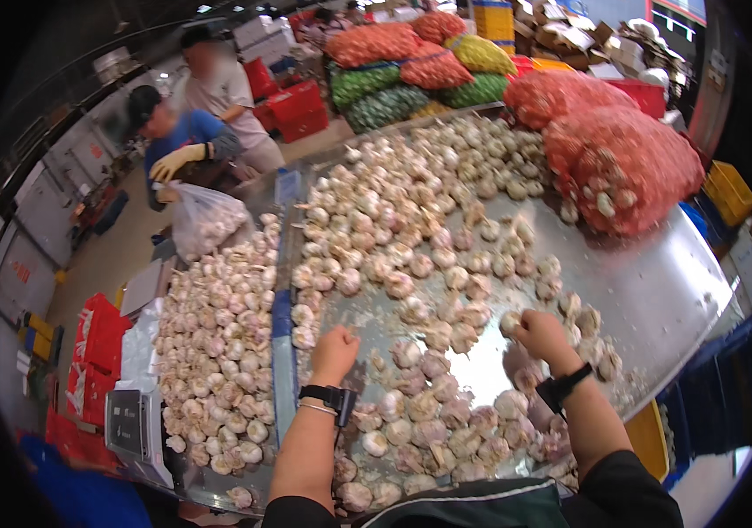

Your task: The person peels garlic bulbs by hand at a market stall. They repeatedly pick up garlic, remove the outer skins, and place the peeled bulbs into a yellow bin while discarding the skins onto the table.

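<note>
Many garlic bulbs (376, 211) lie over a metal table (653, 284), with a looser group of bulbs (442, 429) close to my body. My left hand (335, 353) is over the table just right of the blue-edged divider (282, 356), its fingers curled; whether anything is inside them is hidden. My right hand (541, 335) is farther right, fingers bent around or against a garlic bulb (510, 323) at its left side. The grip itself is not clear. Each wrist wears a black strapped device. Left of the divider is a dense pile of garlic (217, 343).
Red mesh sacks of garlic (627, 165) rest on the table's far right. A digital scale (130, 426) stands at the near left. Across the table, a person in blue (184, 135) with gloves handles a plastic bag of garlic (207, 221); another person (244, 105) stands behind.
</note>
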`<state>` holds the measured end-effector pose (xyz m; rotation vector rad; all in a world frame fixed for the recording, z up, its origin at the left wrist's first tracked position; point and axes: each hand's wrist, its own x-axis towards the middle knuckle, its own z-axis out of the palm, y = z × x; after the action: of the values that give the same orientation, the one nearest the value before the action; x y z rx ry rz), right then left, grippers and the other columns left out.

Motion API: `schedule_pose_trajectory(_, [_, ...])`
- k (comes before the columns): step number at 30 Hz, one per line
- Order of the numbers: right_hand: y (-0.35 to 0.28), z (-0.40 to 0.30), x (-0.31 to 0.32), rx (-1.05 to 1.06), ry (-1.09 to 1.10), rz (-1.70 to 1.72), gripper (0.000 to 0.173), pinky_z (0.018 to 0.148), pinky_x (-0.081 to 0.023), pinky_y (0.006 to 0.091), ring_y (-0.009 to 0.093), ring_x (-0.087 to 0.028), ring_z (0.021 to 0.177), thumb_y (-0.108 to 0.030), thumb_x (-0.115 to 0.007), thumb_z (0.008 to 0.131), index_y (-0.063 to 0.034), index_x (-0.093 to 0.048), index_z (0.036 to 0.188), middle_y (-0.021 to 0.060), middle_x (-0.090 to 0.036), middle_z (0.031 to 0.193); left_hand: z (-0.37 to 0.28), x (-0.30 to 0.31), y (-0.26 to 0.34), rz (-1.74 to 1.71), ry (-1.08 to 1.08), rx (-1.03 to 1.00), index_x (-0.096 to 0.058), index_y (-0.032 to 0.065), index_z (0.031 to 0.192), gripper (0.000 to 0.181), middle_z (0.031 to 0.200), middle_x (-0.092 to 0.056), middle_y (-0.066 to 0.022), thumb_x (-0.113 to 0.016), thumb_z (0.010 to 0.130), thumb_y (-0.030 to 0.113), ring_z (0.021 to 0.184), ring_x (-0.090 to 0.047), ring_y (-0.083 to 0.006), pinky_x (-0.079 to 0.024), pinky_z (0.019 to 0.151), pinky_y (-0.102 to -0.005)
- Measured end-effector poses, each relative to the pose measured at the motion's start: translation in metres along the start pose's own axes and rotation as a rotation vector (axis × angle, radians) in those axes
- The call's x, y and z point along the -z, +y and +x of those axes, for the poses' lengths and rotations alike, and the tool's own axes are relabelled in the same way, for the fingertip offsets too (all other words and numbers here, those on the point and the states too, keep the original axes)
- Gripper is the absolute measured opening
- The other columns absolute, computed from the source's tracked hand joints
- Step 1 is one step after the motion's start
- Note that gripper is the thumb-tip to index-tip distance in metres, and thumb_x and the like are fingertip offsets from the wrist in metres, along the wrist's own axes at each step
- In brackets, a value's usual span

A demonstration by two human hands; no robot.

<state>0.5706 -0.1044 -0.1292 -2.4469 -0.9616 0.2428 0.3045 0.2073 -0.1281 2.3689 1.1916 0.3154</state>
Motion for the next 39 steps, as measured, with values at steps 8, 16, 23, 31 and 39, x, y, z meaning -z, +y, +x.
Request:
schedule_pose_trajectory(8, [0.043,-0.011,-0.094,-0.047,-0.017,-0.094,0.023,0.071,-0.051,0.0507,0.039,-0.066,0.076,-0.023,-0.054,0.083,-0.0043,-0.066,0.083,0.0188,-0.068,0.08,-0.011,-0.092,-0.086,-0.004,-0.132,0.05,-0.056,0.0013,0.072,0.031,0.066,-0.059,-0.0154,-0.067,0.087,0.026,0.061,-0.06,-0.0326,-0.046,0.058,-0.0446])
schedule_pose_trajectory(16, [0.04,-0.009,-0.082,-0.113,-0.019,-0.057,0.023,0.072,-0.051,0.0488,0.039,-0.065,0.079,-0.025,-0.056,0.082,-0.006,-0.068,0.087,0.0178,-0.069,0.082,-0.009,-0.088,-0.098,-0.054,-0.197,0.055,-0.064,-0.0045,0.073,0.04,0.073,-0.064,-0.0236,-0.066,0.084,0.034,0.068,-0.062,-0.042,-0.048,0.064,-0.0483])
schedule_pose_trajectory(23, [0.046,-0.007,-0.09,-0.135,-0.01,-0.064,0.024,0.073,-0.051,0.0501,0.041,-0.065,0.079,-0.026,-0.058,0.081,-0.0057,-0.068,0.088,0.0202,-0.068,0.082,0.006,-0.082,-0.086,0.129,-0.425,0.04,-0.068,-0.0036,0.074,0.046,0.073,-0.068,-0.0209,-0.07,0.082,0.041,0.071,-0.066,-0.0359,-0.05,0.068,-0.0447])
schedule_pose_trajectory(31, [0.037,0.005,-0.092,-0.173,-0.024,-0.152,0.028,0.076,-0.052,0.0483,0.04,-0.066,0.082,-0.03,-0.056,0.082,-0.0069,-0.071,0.087,0.0203,-0.069,0.083,0.018,-0.07,-0.059,0.216,-0.637,0.119,-0.072,-0.0039,0.071,0.048,0.07,-0.07,-0.0162,-0.074,0.082,0.042,0.06,-0.067,-0.0277,-0.052,0.064,-0.0391])
schedule_pose_trajectory(39, [0.034,0.017,-0.095,-0.203,-0.063,-0.246,0.033,0.075,-0.052,0.0483,0.039,-0.067,0.081,-0.033,-0.055,0.083,-0.0061,-0.073,0.088,0.0206,-0.069,0.083,0.04,-0.064,-0.033,0.413,-0.89,0.064,-0.073,-0.0036,0.088,0.05,0.084,-0.071,-0.0162,-0.071,0.084,0.047,0.074,-0.068,-0.0313,-0.052,0.068,-0.0419])
